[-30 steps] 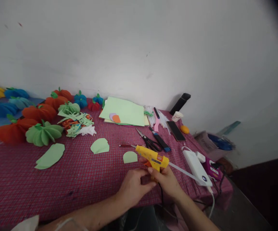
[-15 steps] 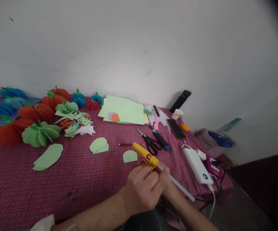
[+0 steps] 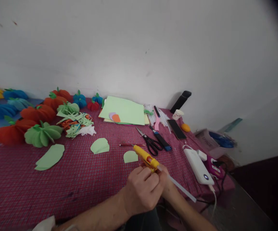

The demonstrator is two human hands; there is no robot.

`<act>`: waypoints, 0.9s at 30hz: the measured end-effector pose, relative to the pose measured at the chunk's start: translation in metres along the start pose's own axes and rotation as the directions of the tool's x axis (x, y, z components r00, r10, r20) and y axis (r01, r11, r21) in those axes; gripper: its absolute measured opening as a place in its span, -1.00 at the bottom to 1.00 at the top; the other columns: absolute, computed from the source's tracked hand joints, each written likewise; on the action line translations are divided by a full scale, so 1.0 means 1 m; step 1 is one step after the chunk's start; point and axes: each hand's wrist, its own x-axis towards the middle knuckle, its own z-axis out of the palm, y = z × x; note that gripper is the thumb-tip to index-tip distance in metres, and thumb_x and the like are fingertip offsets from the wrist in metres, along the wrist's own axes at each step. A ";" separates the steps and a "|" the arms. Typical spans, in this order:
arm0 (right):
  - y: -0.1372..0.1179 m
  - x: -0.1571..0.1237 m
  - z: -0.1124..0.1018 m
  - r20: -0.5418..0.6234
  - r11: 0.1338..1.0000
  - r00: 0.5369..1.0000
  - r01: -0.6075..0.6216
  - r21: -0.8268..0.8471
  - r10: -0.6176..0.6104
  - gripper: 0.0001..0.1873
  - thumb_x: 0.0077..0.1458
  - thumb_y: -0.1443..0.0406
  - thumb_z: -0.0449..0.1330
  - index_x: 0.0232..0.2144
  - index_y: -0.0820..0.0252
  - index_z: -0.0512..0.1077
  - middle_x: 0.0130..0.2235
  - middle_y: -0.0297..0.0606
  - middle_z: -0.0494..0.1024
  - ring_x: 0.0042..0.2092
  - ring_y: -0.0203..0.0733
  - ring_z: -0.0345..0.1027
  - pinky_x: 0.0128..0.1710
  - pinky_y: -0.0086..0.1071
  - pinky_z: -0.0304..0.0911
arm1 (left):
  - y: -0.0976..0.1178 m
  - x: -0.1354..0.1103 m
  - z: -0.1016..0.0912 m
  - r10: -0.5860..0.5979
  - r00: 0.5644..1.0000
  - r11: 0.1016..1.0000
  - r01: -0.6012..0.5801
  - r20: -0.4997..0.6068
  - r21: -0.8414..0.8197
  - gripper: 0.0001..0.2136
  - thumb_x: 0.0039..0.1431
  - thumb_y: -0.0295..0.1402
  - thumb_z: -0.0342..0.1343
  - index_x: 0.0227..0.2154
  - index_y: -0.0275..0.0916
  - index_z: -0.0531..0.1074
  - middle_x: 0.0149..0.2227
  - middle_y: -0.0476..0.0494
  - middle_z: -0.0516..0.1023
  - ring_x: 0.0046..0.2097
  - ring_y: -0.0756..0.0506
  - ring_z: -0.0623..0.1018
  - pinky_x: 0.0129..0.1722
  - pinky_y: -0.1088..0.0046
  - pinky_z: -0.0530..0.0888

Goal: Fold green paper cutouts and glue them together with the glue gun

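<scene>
Both hands are bunched together over the near edge of the red checked tablecloth (image 3: 86, 183). A yellow glue gun (image 3: 145, 156) sticks out from them, nozzle pointing up-left toward a small green paper piece (image 3: 130, 157). A clear glue stick (image 3: 181, 188) juts from its back toward the lower right. My left hand (image 3: 142, 191) is closed in front, fingers curled against the gun's handle. My right hand (image 3: 165, 183) sits mostly hidden behind it, wrapped round the gun.
Black scissors (image 3: 149, 141), a blue-tipped tool (image 3: 160, 139), a red pencil (image 3: 127, 145) and green sheets (image 3: 123, 110) lie beyond. A white power bank (image 3: 198, 162) with cables sits right. Paper pumpkins (image 3: 41, 134), scraps (image 3: 77, 123) and green cut-outs (image 3: 49, 156) fill the left.
The glue gun turned from side-on to pointing away up-left, and my left hand closed over the handle in front of my right hand. Little has moved in the last half second.
</scene>
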 end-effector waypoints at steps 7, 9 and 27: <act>0.000 0.031 -0.029 0.531 0.771 0.800 -0.517 0.372 0.281 -0.67 -0.07 0.08 0.27 -0.28 0.13 0.49 -0.27 -0.21 0.58 -0.25 -0.08 0.48 -0.12 -0.19 0.37 | 0.006 -0.010 -0.007 0.077 0.992 0.996 -0.071 0.102 -0.059 -0.68 0.12 -0.39 0.08 -0.05 -0.34 0.37 -0.53 0.01 0.37 -0.49 0.00 0.36 -0.58 0.40 0.20; 0.000 0.040 -0.036 0.569 0.683 0.772 -0.579 0.445 0.283 -0.68 -0.04 0.14 0.27 -0.25 0.18 0.48 -0.21 -0.18 0.57 -0.21 -0.11 0.48 -0.07 -0.21 0.32 | 0.008 -0.017 -0.009 0.095 0.988 0.993 -0.086 0.125 -0.080 -0.72 0.12 -0.41 0.08 -0.08 -0.34 0.39 -0.54 0.02 0.36 -0.50 0.01 0.35 -0.59 0.41 0.18; 0.015 0.060 -0.052 0.663 0.816 0.708 -0.519 0.256 0.242 -0.72 0.04 0.17 0.21 -0.21 0.19 0.50 -0.16 -0.13 0.56 -0.15 -0.13 0.44 -0.06 -0.23 0.25 | 0.000 -0.063 -0.002 -0.471 0.656 0.876 0.267 0.590 0.402 -0.63 0.10 -0.27 0.10 -0.05 -0.35 0.43 -0.03 -0.28 0.49 -0.34 -0.11 0.54 -0.47 0.40 0.50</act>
